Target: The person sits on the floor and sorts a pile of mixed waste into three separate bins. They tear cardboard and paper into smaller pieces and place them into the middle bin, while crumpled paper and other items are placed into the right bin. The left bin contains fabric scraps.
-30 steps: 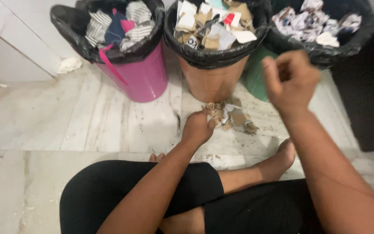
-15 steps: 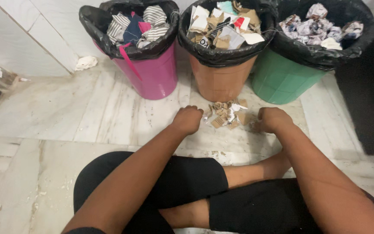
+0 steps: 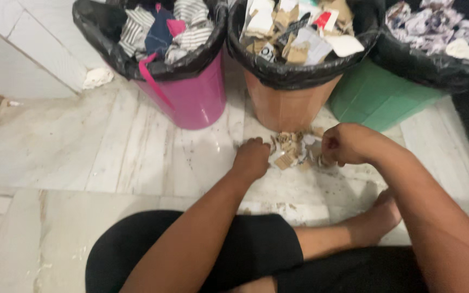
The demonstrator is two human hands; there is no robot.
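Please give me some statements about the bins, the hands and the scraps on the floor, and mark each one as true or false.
1. The pink bin holds folded cloth. True.
2. The scraps lie in front of the green bin. False: they lie in front of the middle, brown bin.
3. Both hands are down at the scraps, the left hand on one side and the right hand on the other. True.
4. The brown bin is empty. False: it is full of cardboard and paper pieces.
5. All three bins have black liners. True.
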